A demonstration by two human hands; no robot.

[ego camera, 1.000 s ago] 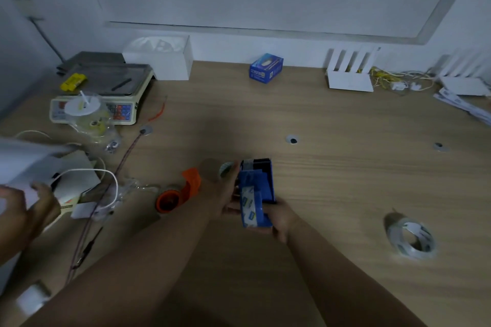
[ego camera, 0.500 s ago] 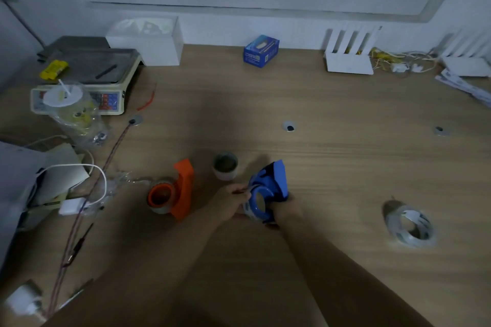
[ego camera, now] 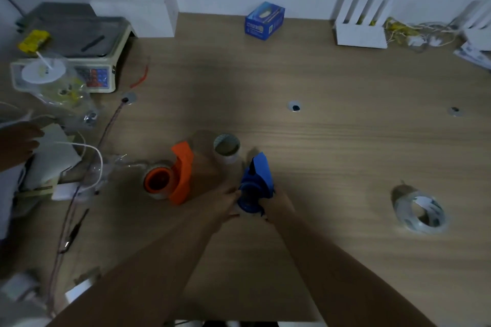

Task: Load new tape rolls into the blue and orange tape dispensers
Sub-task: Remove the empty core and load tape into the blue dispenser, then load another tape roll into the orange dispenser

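Note:
The blue tape dispenser (ego camera: 257, 183) stands on its side on the wooden table (ego camera: 332, 156), a tape roll on its hub. My right hand (ego camera: 276, 200) grips its right side near the base. My left hand (ego camera: 228, 203) has its fingertips on the roll at the dispenser's left edge. The orange tape dispenser (ego camera: 178, 174) lies to the left with a clear roll on its orange hub, untouched. A small tape roll (ego camera: 226, 148) stands just behind the two dispensers. A clear, mostly used tape roll (ego camera: 419, 211) lies flat at the right.
A weighing scale (ego camera: 77, 56) and a bagged plastic cup (ego camera: 50, 79) sit at the far left, with cables (ego camera: 87, 156) and papers near them. Another person's hand (ego camera: 16, 141) shows at the left edge. A blue box (ego camera: 264, 21), white boxes and white racks (ego camera: 362, 25) line the back wall.
The blue dispenser was turned from an upright, lifted hold down onto its side on the table. My left hand shifted to the roll. The view moved down and closer.

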